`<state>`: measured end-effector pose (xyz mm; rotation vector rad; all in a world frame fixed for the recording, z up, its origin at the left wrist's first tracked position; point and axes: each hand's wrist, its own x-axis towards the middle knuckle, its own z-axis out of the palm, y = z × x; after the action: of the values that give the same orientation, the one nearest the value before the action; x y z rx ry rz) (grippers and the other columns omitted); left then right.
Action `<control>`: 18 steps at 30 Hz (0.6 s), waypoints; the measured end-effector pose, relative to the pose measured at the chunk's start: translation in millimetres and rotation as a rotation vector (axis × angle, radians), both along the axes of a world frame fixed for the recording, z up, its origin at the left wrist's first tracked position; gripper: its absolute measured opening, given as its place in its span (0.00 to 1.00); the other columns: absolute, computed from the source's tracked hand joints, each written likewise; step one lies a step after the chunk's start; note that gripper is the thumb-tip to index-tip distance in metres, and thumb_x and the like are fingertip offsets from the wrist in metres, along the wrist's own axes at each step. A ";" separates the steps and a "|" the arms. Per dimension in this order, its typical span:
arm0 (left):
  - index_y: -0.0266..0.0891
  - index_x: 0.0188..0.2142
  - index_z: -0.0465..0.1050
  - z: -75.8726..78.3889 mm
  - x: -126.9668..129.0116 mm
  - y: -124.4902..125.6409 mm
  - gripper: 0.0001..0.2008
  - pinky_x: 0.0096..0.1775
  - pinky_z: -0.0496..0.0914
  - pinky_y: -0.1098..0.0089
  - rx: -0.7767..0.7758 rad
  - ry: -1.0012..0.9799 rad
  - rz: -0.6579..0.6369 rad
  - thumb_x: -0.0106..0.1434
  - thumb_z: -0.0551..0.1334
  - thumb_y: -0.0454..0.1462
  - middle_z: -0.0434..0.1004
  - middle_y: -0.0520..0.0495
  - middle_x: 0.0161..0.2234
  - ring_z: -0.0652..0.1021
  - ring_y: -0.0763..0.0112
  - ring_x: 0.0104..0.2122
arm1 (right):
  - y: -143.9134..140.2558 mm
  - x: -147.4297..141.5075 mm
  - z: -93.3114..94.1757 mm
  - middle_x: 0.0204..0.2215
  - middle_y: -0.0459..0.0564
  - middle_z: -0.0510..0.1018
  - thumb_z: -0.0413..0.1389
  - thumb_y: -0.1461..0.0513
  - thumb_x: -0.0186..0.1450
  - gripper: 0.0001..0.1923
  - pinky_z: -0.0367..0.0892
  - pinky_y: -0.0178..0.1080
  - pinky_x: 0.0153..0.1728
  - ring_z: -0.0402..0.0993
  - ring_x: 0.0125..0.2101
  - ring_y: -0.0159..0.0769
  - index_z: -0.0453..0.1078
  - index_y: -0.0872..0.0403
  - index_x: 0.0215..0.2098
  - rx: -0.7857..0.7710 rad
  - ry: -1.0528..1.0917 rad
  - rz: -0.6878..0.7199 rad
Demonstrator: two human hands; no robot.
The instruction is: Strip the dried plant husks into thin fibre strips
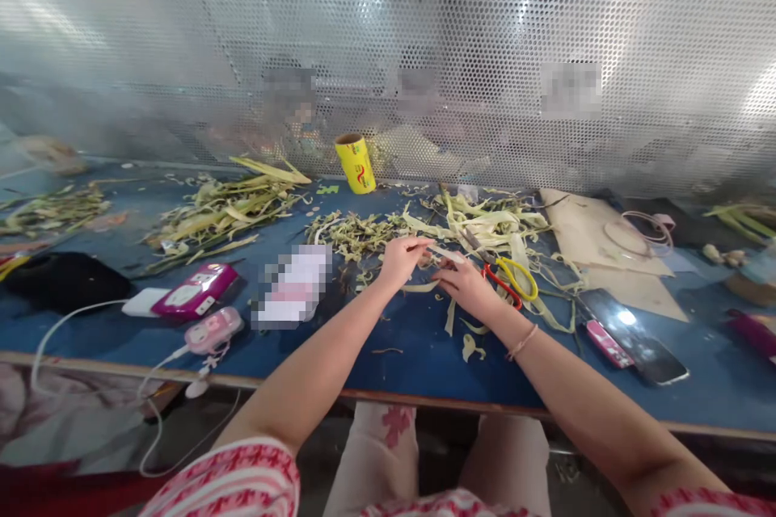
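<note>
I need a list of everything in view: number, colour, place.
Table: one, blue, centre
Perforated screen: one, silvery, behind table
Plant strips: many, greenish, across table
Scissors: one, red-yellow handles, right
Tube: one, yellow, near screen
Device: one, magenta, left
Adapter: one, white, at device's end
Case: one, pink, left
Cables: two, white, left
Bundle: one, black, left
Pixelated object: one, pale, left
Sheets: several, brown, right
Coiled cable: one, pinkish, on sheets
Phone: one, black, right
Small item: one, pink, beside phone
Purple item: one, purple, right
Trousers: one, pale, bottom
Sleeves: two, red-and-white, bottom
Left hand: one, bare, centre
Right hand: one, bare, centre
</note>
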<state>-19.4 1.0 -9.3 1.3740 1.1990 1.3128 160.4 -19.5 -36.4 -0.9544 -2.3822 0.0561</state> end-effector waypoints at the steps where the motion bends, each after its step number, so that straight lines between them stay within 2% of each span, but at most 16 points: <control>1: 0.39 0.33 0.84 1.2 -0.5 -1.0 0.10 0.30 0.74 0.72 0.027 0.073 -0.024 0.60 0.62 0.29 0.81 0.50 0.23 0.79 0.72 0.23 | 0.8 1.9 1.4 0.40 0.58 0.76 0.54 0.64 0.68 0.11 0.72 0.45 0.46 0.73 0.43 0.42 0.80 0.53 0.40 0.020 0.027 0.029; 3: 0.40 0.35 0.84 3.1 -0.1 -2.3 0.11 0.27 0.71 0.73 0.075 0.168 -0.056 0.60 0.62 0.29 0.78 0.52 0.19 0.76 0.74 0.19 | 0.9 5.8 5.3 0.35 0.55 0.76 0.52 0.63 0.70 0.13 0.72 0.41 0.41 0.73 0.37 0.38 0.80 0.52 0.40 0.018 0.053 0.085; 5: 0.39 0.35 0.83 3.3 2.3 -1.8 0.09 0.26 0.69 0.73 0.099 0.178 -0.058 0.60 0.63 0.30 0.74 0.54 0.15 0.73 0.74 0.18 | -0.7 8.9 9.9 0.30 0.52 0.76 0.52 0.61 0.70 0.14 0.70 0.37 0.35 0.73 0.32 0.35 0.81 0.51 0.41 -0.006 0.002 0.191; 7: 0.38 0.34 0.82 1.4 5.4 0.8 0.06 0.24 0.66 0.73 0.092 0.109 -0.038 0.59 0.65 0.32 0.74 0.53 0.16 0.71 0.75 0.16 | -3.1 10.0 14.8 0.26 0.49 0.75 0.51 0.60 0.71 0.14 0.67 0.35 0.31 0.72 0.28 0.34 0.81 0.50 0.42 0.015 -0.056 0.263; 9: 0.37 0.31 0.79 -1.3 7.2 4.5 0.02 0.23 0.65 0.73 0.053 -0.032 -0.044 0.56 0.67 0.33 0.79 0.50 0.22 0.71 0.76 0.16 | -5.1 9.5 20.0 0.25 0.49 0.75 0.50 0.59 0.71 0.16 0.65 0.35 0.30 0.71 0.28 0.34 0.81 0.48 0.43 0.078 -0.089 0.282; 11: 0.36 0.28 0.75 -3.3 7.2 7.6 0.07 0.24 0.66 0.74 0.015 -0.188 -0.064 0.53 0.70 0.36 0.81 0.48 0.26 0.72 0.78 0.18 | -5.8 8.9 25.5 0.26 0.50 0.76 0.49 0.57 0.72 0.17 0.67 0.37 0.33 0.71 0.30 0.35 0.81 0.48 0.43 0.161 -0.088 0.266; 13: 0.36 0.26 0.73 -3.7 5.8 9.3 0.13 0.26 0.67 0.74 -0.033 -0.256 -0.108 0.50 0.73 0.40 0.80 0.48 0.26 0.71 0.78 0.19 | -4.9 9.5 30.4 0.28 0.52 0.75 0.49 0.56 0.71 0.17 0.69 0.40 0.37 0.70 0.32 0.37 0.81 0.47 0.43 0.237 -0.068 0.220; 18: 0.36 0.26 0.75 -4.1 7.1 11.1 0.15 0.23 0.58 0.72 -0.019 -0.225 -0.154 0.53 0.72 0.46 0.76 0.52 0.23 0.62 0.82 0.17 | 1.5 12.1 31.0 0.31 0.53 0.71 0.50 0.56 0.71 0.17 0.70 0.43 0.39 0.67 0.33 0.37 0.81 0.51 0.37 0.306 0.100 0.084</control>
<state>-12.3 12.1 -13.5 1.2429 0.9334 1.3044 172.5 -18.0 -5.3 -0.6911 -2.2550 -0.2179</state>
